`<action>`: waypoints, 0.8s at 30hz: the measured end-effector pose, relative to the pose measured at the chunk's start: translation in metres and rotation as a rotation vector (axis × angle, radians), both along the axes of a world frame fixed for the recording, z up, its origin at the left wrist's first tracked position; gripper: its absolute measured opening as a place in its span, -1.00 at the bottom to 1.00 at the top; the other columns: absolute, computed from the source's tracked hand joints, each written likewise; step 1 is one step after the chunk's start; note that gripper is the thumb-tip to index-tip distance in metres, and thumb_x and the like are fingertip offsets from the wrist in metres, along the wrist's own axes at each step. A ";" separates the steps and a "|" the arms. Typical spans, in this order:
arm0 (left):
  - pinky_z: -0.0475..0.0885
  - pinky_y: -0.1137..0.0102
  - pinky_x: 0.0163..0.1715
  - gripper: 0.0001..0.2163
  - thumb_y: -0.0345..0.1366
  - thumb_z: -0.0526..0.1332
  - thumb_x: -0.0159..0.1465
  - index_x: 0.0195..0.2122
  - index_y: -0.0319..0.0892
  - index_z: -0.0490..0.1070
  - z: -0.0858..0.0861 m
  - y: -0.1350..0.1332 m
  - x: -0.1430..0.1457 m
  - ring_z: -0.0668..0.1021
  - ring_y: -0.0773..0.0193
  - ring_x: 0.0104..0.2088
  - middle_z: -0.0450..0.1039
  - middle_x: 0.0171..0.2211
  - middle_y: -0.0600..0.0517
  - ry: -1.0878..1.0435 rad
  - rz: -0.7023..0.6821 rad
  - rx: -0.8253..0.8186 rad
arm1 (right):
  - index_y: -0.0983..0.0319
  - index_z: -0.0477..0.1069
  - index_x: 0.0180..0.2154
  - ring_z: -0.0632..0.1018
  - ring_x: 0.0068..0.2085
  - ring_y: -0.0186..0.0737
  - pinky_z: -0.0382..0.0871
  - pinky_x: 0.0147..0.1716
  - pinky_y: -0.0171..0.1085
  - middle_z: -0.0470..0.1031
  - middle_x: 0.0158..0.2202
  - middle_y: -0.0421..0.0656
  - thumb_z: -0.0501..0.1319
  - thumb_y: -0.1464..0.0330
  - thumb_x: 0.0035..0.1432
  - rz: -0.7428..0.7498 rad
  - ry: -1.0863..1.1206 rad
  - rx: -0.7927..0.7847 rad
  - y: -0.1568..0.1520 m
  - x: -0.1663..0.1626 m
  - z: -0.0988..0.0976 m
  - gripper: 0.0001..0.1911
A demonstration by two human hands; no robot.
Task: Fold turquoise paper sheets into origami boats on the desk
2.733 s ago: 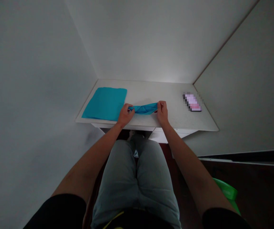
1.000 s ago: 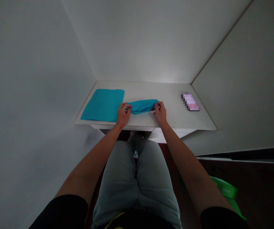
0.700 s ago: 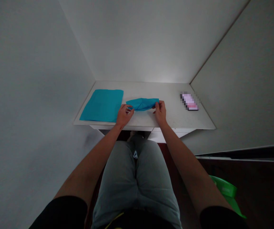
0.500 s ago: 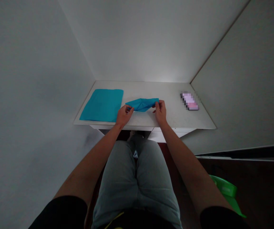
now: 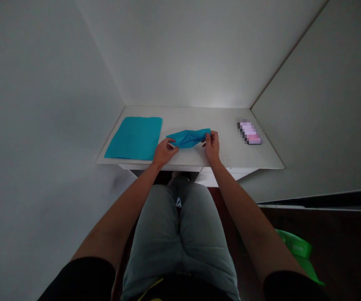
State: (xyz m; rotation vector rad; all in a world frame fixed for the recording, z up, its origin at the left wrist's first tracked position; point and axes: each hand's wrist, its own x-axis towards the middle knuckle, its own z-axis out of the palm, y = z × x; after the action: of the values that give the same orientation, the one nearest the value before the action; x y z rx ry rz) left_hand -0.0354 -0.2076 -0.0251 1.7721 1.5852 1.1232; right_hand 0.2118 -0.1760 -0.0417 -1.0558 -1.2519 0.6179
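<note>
A folded blue paper shape [image 5: 188, 137] lies on the white table [image 5: 230, 154] in front of me. My left hand [image 5: 164, 151] pinches its left end with closed fingers. At the paper's right end, my right hand [image 5: 212, 144] also grips it with closed fingers. The paper shows raised creases in its middle. A flat stack of blue paper sheets [image 5: 134, 137] rests on the table just left of my left hand.
A blurred pinkish flat object [image 5: 249, 133] lies at the table's right side. Walls close in the table on the left, back and right. A green plastic thing [image 5: 298, 253] sits on the dark floor at lower right. My knees are below the table edge.
The folded paper has been turned and opened a little between my hands, showing more creases. Both hands stayed at its ends.
</note>
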 end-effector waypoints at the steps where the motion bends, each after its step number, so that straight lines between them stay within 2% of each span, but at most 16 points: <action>1: 0.48 0.31 -0.23 -0.75 -0.32 0.48 0.24 -0.06 -0.10 0.57 0.000 0.000 0.000 0.63 0.20 -0.35 0.60 -0.41 0.09 0.006 -0.001 -0.001 | 0.06 0.35 -0.08 0.55 -0.34 -0.25 0.44 -0.48 -0.31 0.48 -0.31 -0.26 0.14 -0.17 0.47 -0.005 0.002 -0.004 0.000 0.000 0.000 -0.55; 9: 0.45 0.32 -0.26 -0.80 -0.18 0.46 0.32 -0.08 -0.08 0.59 -0.002 0.001 -0.001 0.61 0.21 -0.39 0.55 -0.46 0.11 -0.013 -0.029 -0.002 | 0.06 0.34 -0.09 0.54 -0.34 -0.24 0.44 -0.47 -0.29 0.47 -0.30 -0.25 0.12 -0.20 0.45 -0.026 0.000 -0.029 0.001 0.001 0.000 -0.52; 13: 0.43 0.32 -0.29 -0.80 -0.21 0.46 0.30 -0.09 -0.07 0.59 -0.004 0.002 -0.002 0.59 0.22 -0.42 0.53 -0.49 0.13 -0.035 -0.034 0.010 | 0.05 0.33 -0.07 0.54 -0.34 -0.23 0.44 -0.45 -0.27 0.48 -0.27 -0.23 0.08 -0.24 0.45 -0.035 -0.045 -0.041 0.000 0.001 -0.001 -0.49; 19: 0.42 0.33 -0.32 -0.81 -0.38 0.37 0.27 -0.09 -0.08 0.61 -0.005 0.004 -0.003 0.57 0.24 -0.45 0.50 -0.51 0.14 -0.042 -0.009 0.004 | 0.05 0.34 -0.06 0.54 -0.32 -0.22 0.44 -0.46 -0.28 0.47 -0.29 -0.23 0.09 -0.24 0.45 -0.002 -0.051 -0.024 -0.001 0.001 0.000 -0.48; 24: 0.44 0.31 -0.28 -0.80 -0.25 0.46 0.28 -0.08 -0.09 0.61 -0.004 0.003 -0.002 0.58 0.22 -0.42 0.52 -0.48 0.13 -0.005 -0.005 0.012 | 0.06 0.36 -0.07 0.54 -0.34 -0.23 0.42 -0.48 -0.29 0.47 -0.30 -0.24 0.15 -0.23 0.43 0.014 -0.006 -0.003 -0.001 0.000 0.001 -0.49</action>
State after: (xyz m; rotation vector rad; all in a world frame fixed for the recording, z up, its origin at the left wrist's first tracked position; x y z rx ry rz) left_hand -0.0375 -0.2047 -0.0291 1.7790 1.5737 1.1359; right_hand 0.2117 -0.1771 -0.0405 -1.0532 -1.2646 0.6278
